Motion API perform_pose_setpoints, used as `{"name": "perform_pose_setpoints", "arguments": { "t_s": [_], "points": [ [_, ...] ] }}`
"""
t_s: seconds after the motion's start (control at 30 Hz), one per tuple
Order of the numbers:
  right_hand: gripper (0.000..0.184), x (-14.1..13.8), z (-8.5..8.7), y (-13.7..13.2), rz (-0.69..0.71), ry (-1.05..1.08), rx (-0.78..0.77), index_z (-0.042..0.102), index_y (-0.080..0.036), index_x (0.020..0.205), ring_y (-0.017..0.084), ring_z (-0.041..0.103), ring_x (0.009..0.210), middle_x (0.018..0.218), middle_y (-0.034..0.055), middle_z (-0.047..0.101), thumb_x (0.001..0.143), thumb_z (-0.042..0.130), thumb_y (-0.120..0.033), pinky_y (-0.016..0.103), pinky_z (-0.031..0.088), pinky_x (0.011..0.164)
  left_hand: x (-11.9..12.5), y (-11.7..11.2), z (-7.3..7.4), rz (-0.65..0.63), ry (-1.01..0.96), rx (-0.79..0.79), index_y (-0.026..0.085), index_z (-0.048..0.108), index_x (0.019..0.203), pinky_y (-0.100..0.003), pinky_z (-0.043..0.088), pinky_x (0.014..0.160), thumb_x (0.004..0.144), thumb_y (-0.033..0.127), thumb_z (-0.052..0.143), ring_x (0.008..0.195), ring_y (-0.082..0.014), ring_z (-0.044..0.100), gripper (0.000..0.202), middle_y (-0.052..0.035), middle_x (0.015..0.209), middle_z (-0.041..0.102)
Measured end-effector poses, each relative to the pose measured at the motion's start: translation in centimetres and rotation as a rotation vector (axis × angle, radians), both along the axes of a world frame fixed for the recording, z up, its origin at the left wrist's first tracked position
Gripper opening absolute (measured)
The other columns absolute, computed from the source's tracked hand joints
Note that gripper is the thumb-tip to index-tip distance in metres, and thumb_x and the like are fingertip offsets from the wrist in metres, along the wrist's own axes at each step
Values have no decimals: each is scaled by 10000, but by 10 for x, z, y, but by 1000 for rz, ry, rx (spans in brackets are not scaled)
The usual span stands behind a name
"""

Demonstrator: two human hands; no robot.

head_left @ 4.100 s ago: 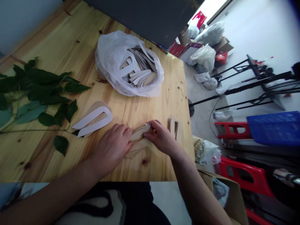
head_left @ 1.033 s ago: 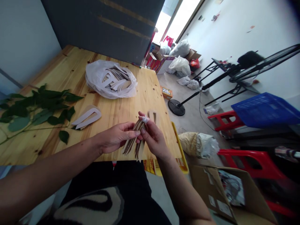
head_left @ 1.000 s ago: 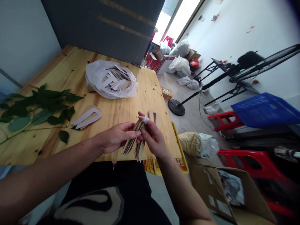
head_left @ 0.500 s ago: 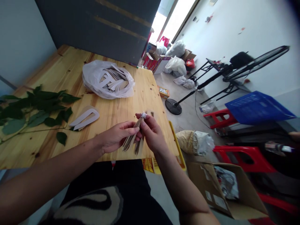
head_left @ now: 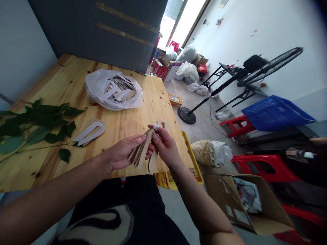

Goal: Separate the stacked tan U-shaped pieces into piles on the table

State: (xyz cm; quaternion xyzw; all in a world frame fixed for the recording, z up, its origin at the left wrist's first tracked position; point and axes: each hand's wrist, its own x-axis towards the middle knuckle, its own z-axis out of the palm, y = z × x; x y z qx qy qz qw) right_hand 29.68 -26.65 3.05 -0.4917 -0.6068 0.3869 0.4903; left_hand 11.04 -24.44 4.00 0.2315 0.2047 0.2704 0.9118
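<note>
Head view: your left hand (head_left: 122, 153) and right hand (head_left: 165, 146) hold a bundle of cardboard cutouts (head_left: 141, 153), fingers clenched on it, above the bench (head_left: 155, 102).

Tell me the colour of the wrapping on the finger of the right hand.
The wrapping is white; the head view shows it best.

above the left hand (head_left: 125, 153) and right hand (head_left: 165, 148), the pine tabletop (head_left: 150, 102) gives a way forward; the plastic bag (head_left: 102, 92) blocks ahead-left, the white u-shaped card (head_left: 89, 132) lies left, and the table edge falls away right, above a yellow crate (head_left: 192, 166).

Left hand (head_left: 123, 153) and right hand (head_left: 165, 147) meet, fingers (head_left: 158, 135) curled.
</note>
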Motion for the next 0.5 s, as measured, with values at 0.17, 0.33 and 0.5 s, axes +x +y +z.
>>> {"name": "perform_pose_setpoints", "arguments": {
  "t_s": [0.17, 0.33, 0.5],
  "points": [
    [330, 13, -7, -5, -93, -116, 93, 674, -306, 1290, 243, 675, 1138, 1260, 79, 718, 994, 607, -436, 464, 578, 981, 6, 1, 0, -20, 40, -13, 98, 731, 1004, -271, 578, 738, 921, 288, 714, 770, -166, 693, 208, -117, 899, 741],
    [321, 24, -9, -12, -135, -151, 108, 675, -309, 1304, 240, 685, 1140, 1215, 72, 740, 1002, 603, -389, 467, 575, 995, 17, 2, 2, -61, 29, -11, 93, 719, 992, -251, 565, 728, 887, 160, 696, 776, -154, 688, 126, -132, 923, 743],
    [330, 31, -9, -19, -185, -197, 136, 675, -318, 1327, 246, 678, 1190, 1270, 66, 732, 1009, 592, -343, 489, 547, 1060, 29, 4, -2, -88, 17, -57, 104, 719, 1025, -258, 566, 725, 867, 167, 711, 755, -153, 687, 171, -115, 896, 738]
  ]
}}
